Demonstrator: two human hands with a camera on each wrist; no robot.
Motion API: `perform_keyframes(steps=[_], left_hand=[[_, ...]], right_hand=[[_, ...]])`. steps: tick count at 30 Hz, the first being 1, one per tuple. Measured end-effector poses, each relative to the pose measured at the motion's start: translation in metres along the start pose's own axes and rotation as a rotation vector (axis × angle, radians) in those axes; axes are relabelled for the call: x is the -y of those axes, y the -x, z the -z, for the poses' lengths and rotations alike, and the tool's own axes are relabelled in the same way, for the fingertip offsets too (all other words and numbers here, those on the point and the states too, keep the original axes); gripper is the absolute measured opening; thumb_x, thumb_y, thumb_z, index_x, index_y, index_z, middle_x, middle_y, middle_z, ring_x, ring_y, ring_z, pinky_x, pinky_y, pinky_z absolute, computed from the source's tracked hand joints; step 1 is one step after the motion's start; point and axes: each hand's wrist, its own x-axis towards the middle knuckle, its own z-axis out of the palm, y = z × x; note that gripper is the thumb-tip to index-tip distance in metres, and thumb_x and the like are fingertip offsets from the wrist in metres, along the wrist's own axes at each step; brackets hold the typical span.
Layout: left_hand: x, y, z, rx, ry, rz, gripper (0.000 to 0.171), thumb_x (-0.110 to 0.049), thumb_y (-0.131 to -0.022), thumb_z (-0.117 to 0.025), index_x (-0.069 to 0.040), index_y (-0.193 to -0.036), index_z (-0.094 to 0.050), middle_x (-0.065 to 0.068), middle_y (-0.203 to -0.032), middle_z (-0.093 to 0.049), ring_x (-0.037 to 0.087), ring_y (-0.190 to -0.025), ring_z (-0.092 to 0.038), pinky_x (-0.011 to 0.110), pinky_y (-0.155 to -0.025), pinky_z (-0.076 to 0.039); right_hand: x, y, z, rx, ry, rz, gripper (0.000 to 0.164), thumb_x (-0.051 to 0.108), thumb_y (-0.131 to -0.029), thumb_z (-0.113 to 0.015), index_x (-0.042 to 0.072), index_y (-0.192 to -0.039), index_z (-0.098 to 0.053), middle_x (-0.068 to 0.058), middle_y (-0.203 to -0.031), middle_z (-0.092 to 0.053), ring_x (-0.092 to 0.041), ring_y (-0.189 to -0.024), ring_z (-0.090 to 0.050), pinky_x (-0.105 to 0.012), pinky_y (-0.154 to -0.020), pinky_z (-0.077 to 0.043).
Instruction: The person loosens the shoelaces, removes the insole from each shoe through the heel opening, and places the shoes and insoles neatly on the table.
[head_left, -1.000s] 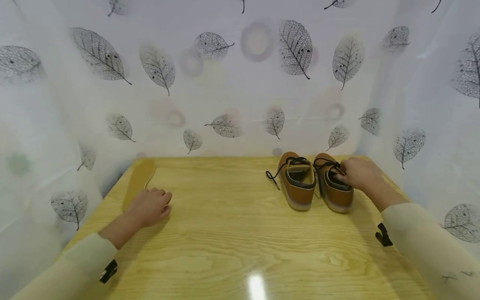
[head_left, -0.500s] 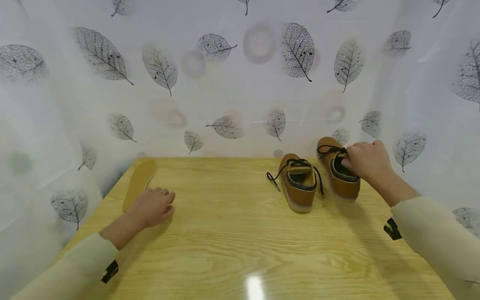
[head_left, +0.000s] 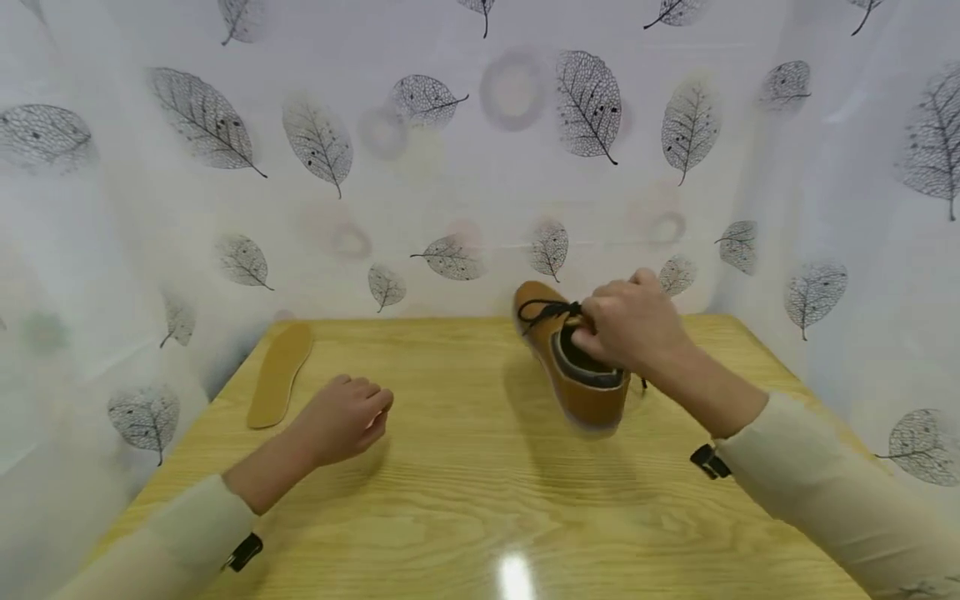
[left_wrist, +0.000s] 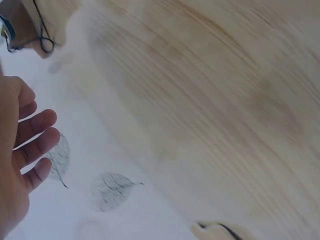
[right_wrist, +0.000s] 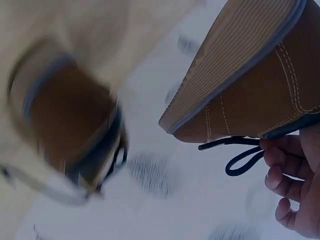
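Observation:
My right hand grips a brown leather shoe by the side of its opening, thumb inside the collar. Its ribbed pale sole and black lace show in the right wrist view. The second brown shoe, blurred there, stands on the table; in the head view the held shoe hides nearly all of it. My left hand, fingers loosely curled, hovers over the table's left part with nothing in it. Left of that hand lies a tan insole.
The wooden table has a straight back edge. A white curtain with a leaf print surrounds its back and sides. Dark bands sit at both wrists, the right one and the left one.
My right hand has lifted the right-hand shoe off the table and carried it left, across the other shoe. My left hand has shifted right, away from the insole.

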Motion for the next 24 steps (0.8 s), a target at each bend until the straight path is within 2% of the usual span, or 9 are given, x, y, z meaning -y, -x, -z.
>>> perform_keyframes(steps=[4,9,11,14,17,19,21,24], left_hand=[[-0.022,-0.022,-0.002,-0.078,0.083,-0.040,0.013,-0.015,-0.080,-0.073,-0.016,-0.084,-0.061,-0.005,-0.071,-0.062,0.012,-0.062,-0.054,0.028,-0.056,-0.037],[-0.051,-0.054,-0.004,-0.172,0.277,-0.011,0.009,-0.014,-0.084,-0.070,-0.017,-0.082,-0.062,-0.008,-0.072,-0.062,0.007,-0.063,-0.053,0.026,-0.059,-0.041],[-0.061,-0.067,-0.004,-0.171,0.310,0.014,0.009,-0.017,-0.087,-0.069,-0.018,-0.082,-0.062,-0.008,-0.072,-0.061,0.007,-0.064,-0.053,0.027,-0.061,-0.043],[-0.068,-0.084,-0.006,-0.130,0.262,0.034,0.009,-0.023,-0.091,-0.065,-0.018,-0.084,-0.061,-0.007,-0.075,-0.061,0.010,-0.067,-0.055,0.030,-0.063,-0.044],[-0.072,-0.090,-0.012,-0.077,0.172,0.023,0.011,-0.027,-0.094,-0.061,-0.017,-0.089,-0.062,-0.003,-0.081,-0.063,0.015,-0.072,-0.057,0.032,-0.064,-0.044],[-0.073,-0.088,-0.017,-0.061,0.142,0.019,0.015,-0.029,-0.095,-0.058,-0.015,-0.095,-0.063,-0.001,-0.087,-0.064,0.017,-0.077,-0.059,0.034,-0.066,-0.046],[-0.074,-0.084,-0.024,-0.061,0.164,0.029,0.021,-0.031,-0.097,-0.055,-0.012,-0.100,-0.062,0.001,-0.093,-0.063,0.018,-0.081,-0.060,0.035,-0.067,-0.046],[-0.076,-0.079,-0.036,-0.096,0.256,0.054,0.032,-0.036,-0.102,-0.047,-0.008,-0.106,-0.060,0.004,-0.097,-0.061,0.018,-0.084,-0.059,0.035,-0.069,-0.049]], right_hand=[[0.047,0.002,-0.024,-0.015,-0.038,0.064,0.035,0.028,-0.075,-0.070,0.019,-0.052,-0.044,0.006,-0.054,-0.047,-0.014,-0.051,-0.042,-0.037,-0.066,-0.035],[0.084,0.009,-0.054,0.019,-0.034,0.145,0.041,0.023,-0.070,-0.071,0.021,-0.052,-0.034,0.007,-0.051,-0.034,-0.012,-0.050,-0.028,-0.034,-0.065,-0.022],[0.090,0.013,-0.065,0.028,-0.014,0.176,0.042,0.026,-0.070,-0.073,0.021,-0.054,-0.035,0.007,-0.052,-0.035,-0.012,-0.050,-0.029,-0.033,-0.064,-0.023],[0.094,0.020,-0.077,0.014,-0.012,0.225,0.039,0.034,-0.073,-0.074,0.021,-0.057,-0.042,0.007,-0.056,-0.044,-0.013,-0.052,-0.038,-0.033,-0.063,-0.029],[0.091,0.028,-0.083,-0.008,-0.096,0.248,0.034,0.043,-0.083,-0.071,0.021,-0.067,-0.051,0.005,-0.067,-0.053,-0.015,-0.061,-0.048,-0.036,-0.065,-0.035],[0.088,0.034,-0.088,0.003,-0.190,0.226,0.030,0.044,-0.090,-0.065,0.021,-0.075,-0.055,0.005,-0.074,-0.056,-0.015,-0.067,-0.051,-0.036,-0.067,-0.037],[0.084,0.041,-0.093,0.029,-0.307,0.184,0.023,0.040,-0.096,-0.060,0.021,-0.083,-0.058,0.005,-0.079,-0.056,-0.013,-0.071,-0.052,-0.036,-0.070,-0.040],[0.079,0.052,-0.103,0.067,-0.463,0.116,0.014,0.028,-0.101,-0.054,0.019,-0.093,-0.060,0.007,-0.083,-0.056,-0.010,-0.073,-0.051,-0.033,-0.071,-0.045]])
